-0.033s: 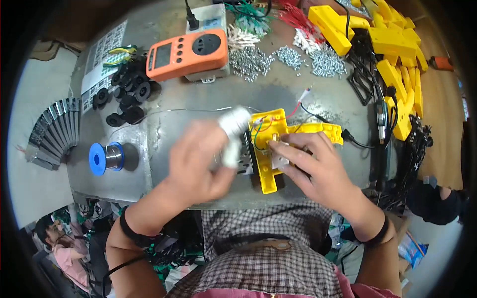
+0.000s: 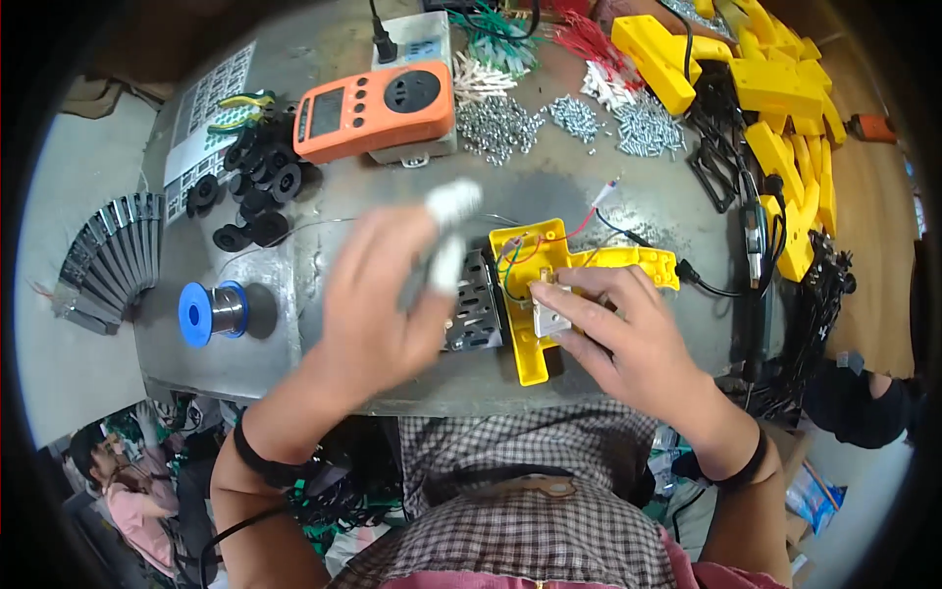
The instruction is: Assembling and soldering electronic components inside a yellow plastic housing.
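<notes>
My left hand, blurred by motion, hovers left of a yellow plastic housing half. White coverings wrap its thumb and forefinger tips, which are apart with nothing visible between them. Below it, a perforated metal heater plate adjoins the housing's black edge. My right hand pinches a small whitish block inside the housing; its fingers cover part of it. Red, green and blue wires run from the housing, and a white connector sits on the red one.
Left stand a blue solder spool, black spools and a fanned row of black parts. Behind are an orange meter, pliers and screws. Yellow housings and a cabled tool lie right.
My left hand has shifted slightly left, away from the yellow housing, uncovering more of the perforated plate. My right hand stays on the whitish block.
</notes>
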{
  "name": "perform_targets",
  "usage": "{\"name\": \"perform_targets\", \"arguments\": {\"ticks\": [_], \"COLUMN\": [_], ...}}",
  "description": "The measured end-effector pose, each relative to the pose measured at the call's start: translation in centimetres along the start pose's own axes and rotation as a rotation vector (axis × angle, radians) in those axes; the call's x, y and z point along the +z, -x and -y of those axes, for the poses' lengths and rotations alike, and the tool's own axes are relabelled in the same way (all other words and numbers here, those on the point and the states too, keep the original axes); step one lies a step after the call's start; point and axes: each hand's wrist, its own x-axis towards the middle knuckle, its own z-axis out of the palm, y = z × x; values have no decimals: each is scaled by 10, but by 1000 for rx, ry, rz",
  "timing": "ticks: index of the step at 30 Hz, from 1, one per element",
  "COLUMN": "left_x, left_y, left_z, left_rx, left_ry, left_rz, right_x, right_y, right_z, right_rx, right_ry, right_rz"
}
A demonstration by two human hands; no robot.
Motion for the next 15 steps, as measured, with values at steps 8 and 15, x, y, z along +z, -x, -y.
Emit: {"name": "perform_targets", "arguments": {"ticks": [8, 15], "left_x": [8, 21], "left_y": [-11, -30], "left_z": [38, 38], "left_rx": [-123, -478], "left_ry": [18, 641], "left_rz": [271, -43], "right_x": [-79, -54], "right_y": [-75, -233], "right_z": [-8, -126], "right_rx": [56, -348], "right_ry": [79, 352], "right_rz": [-201, -235]}}
